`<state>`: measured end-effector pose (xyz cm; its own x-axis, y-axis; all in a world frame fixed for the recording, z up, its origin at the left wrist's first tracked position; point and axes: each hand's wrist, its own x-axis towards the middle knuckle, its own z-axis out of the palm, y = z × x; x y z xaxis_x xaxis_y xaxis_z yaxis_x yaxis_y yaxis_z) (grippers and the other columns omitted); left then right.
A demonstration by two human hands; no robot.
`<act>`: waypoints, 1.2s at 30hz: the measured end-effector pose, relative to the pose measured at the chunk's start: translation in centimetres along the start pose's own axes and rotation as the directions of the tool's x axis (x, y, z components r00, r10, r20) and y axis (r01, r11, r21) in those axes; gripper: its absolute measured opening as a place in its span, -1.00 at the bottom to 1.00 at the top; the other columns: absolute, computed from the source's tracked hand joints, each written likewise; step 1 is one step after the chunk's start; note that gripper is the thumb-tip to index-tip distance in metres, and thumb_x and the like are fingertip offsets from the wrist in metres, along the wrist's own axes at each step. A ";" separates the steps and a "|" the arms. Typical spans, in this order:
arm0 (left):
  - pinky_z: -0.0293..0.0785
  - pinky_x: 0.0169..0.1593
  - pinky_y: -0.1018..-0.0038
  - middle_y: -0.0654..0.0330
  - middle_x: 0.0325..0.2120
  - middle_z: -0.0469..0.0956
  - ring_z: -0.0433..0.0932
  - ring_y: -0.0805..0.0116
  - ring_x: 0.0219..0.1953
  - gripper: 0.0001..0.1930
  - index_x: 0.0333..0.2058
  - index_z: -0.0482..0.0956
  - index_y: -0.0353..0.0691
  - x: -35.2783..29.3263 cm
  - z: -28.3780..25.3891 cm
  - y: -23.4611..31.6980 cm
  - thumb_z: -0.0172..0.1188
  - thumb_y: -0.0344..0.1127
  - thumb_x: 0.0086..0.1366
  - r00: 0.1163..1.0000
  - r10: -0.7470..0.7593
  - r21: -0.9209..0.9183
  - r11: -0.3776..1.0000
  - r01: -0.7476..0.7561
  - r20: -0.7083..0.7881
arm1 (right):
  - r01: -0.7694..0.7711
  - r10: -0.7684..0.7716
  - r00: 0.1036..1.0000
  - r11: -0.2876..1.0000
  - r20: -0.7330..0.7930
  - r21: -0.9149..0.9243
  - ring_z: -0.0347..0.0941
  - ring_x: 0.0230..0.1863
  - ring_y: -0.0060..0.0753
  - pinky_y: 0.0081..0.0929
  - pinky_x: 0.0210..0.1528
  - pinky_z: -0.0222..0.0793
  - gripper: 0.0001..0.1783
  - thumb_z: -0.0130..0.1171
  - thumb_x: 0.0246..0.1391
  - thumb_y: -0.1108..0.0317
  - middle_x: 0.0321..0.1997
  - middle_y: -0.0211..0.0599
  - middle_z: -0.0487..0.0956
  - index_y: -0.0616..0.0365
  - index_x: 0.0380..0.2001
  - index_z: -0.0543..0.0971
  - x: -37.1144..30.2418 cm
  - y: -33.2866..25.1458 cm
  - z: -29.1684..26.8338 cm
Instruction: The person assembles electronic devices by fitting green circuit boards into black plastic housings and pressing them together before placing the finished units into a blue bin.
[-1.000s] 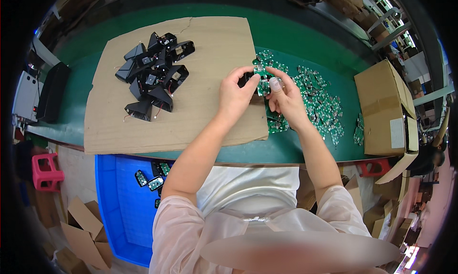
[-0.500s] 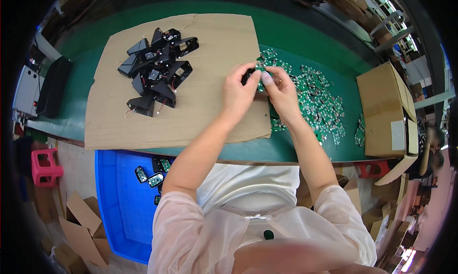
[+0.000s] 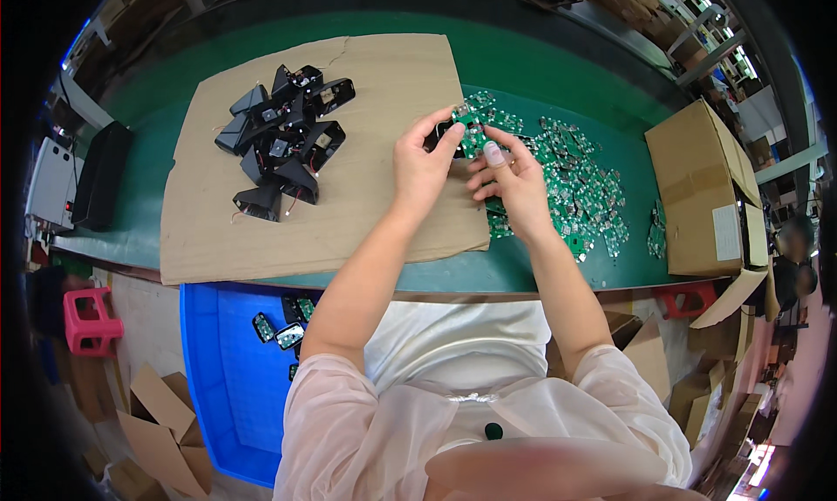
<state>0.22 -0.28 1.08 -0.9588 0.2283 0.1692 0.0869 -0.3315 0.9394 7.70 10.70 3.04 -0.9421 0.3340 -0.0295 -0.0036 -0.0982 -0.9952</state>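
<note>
My left hand (image 3: 420, 163) is closed on a green circuit board (image 3: 472, 140), its thumb pressing the board's left side. A black plastic housing (image 3: 444, 136) sits in the same grip, mostly covered by the fingers. Close to the board's right edge is my right hand (image 3: 516, 180), with its fingers spread apart; whether a fingertip touches the board is unclear. Beneath both hands lie the right edge of a cardboard sheet (image 3: 375, 196) and a broad spread of loose green circuit boards (image 3: 580, 174).
Black housings (image 3: 283, 139) with thin wires lie heaped on the cardboard's left part. A blue bin (image 3: 231, 379) holding several board-fitted cases stands below the green table's front edge. An open carton (image 3: 693, 191) bounds the right end; a black box (image 3: 102, 177) stands far left.
The board and housing have shifted slightly left with my left hand. My right hand's fingers have spread, and more of the board's face shows. The whole view has also shifted a little.
</note>
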 end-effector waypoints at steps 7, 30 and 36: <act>0.41 -0.22 0.55 0.18 -0.26 0.46 0.45 0.39 -0.24 -0.71 -0.13 0.52 -0.18 -0.1 0.2 -0.3 0.15 -0.44 0.12 0.943 0.275 0.155 0.939 -0.305 0.188 | 0.130 -0.130 0.986 0.991 -0.108 -0.004 0.38 -0.57 -0.63 -0.73 -0.59 0.31 -0.65 0.05 0.07 0.50 -0.48 -0.35 0.46 0.26 -0.04 0.33 0.6 0.3 -0.3; 0.45 -0.25 0.60 0.23 -0.27 0.46 0.43 0.55 -0.33 -0.73 -0.12 0.49 -0.29 -0.7 0.0 0.1 0.08 -0.29 0.24 0.922 -0.263 -0.061 0.955 0.291 0.283 | 0.040 -0.026 0.997 0.979 -0.073 0.199 0.37 -0.53 -0.62 -0.70 -0.53 0.28 -0.76 0.09 0.07 0.42 -0.48 -0.36 0.46 0.15 -0.22 0.29 -1.3 1.1 -0.3; 0.52 -0.43 0.60 0.25 -0.30 0.41 0.43 0.56 -0.35 -0.70 -0.14 0.49 -0.32 -0.7 0.4 0.3 0.07 -0.23 0.25 0.942 -0.262 -0.037 0.961 0.276 0.209 | 0.307 -0.419 0.902 0.795 -0.107 -0.524 0.34 -0.27 -0.59 -0.64 -0.31 0.32 -0.64 0.04 0.13 0.23 -0.23 -0.36 0.39 0.15 -0.05 0.37 -0.6 1.6 -1.3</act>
<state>1.04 -0.22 1.35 -0.8695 0.4933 -0.0247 -0.1907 -0.2892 0.9381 8.72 11.56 1.36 -0.8119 0.4429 0.3804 -0.1164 0.5157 -0.8488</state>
